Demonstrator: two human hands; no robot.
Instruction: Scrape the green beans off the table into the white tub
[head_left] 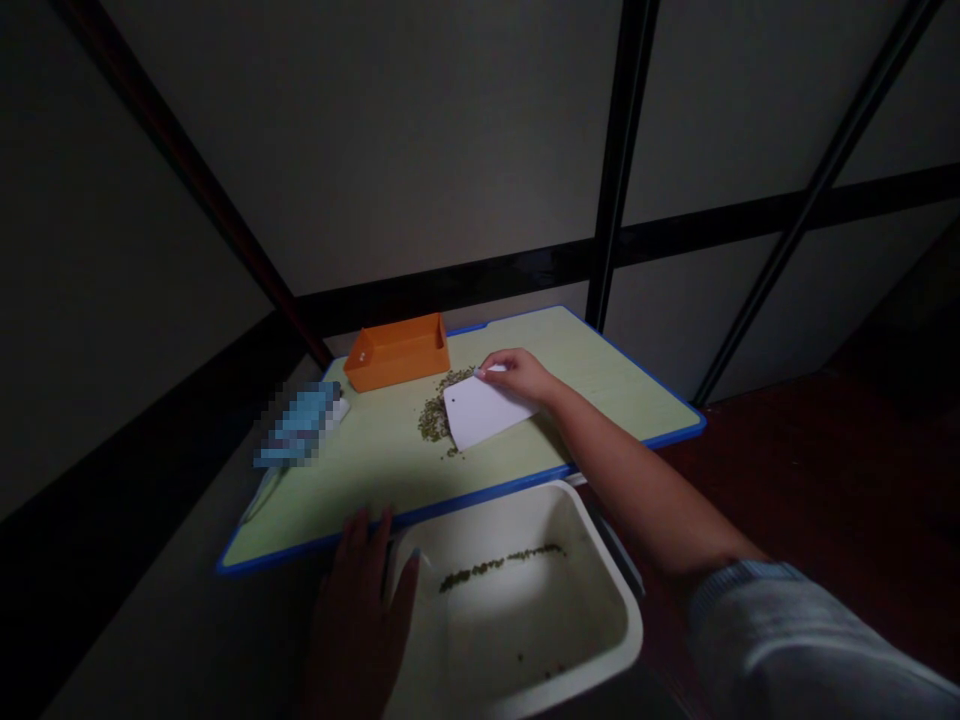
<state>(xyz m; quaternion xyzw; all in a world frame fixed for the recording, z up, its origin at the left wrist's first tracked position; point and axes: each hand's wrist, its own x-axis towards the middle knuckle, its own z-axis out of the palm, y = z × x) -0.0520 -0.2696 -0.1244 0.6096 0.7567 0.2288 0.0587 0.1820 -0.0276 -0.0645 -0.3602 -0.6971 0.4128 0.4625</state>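
Observation:
My right hand [519, 374] pinches the upper edge of a white card [487, 410] with a small dark spot near one corner. The card's left edge touches a spread of small greenish grains or seeds [433, 418] on the table. At the near side my left hand [364, 600] straddles the left rim of a white plastic basin [626, 610], thumb over the inside and fingers outside. This hand lies in shadow. Inside the basin, a line of green grains [487, 568] runs across, with a few specks lower down.
An orange open box [397, 352] stands at the back left of the pale green table [577, 350], which has a blue edge. A blurred-out blue object [300, 425] with a white cable lies at the left edge. Behind rises a panelled wall [450, 150] with dark strips.

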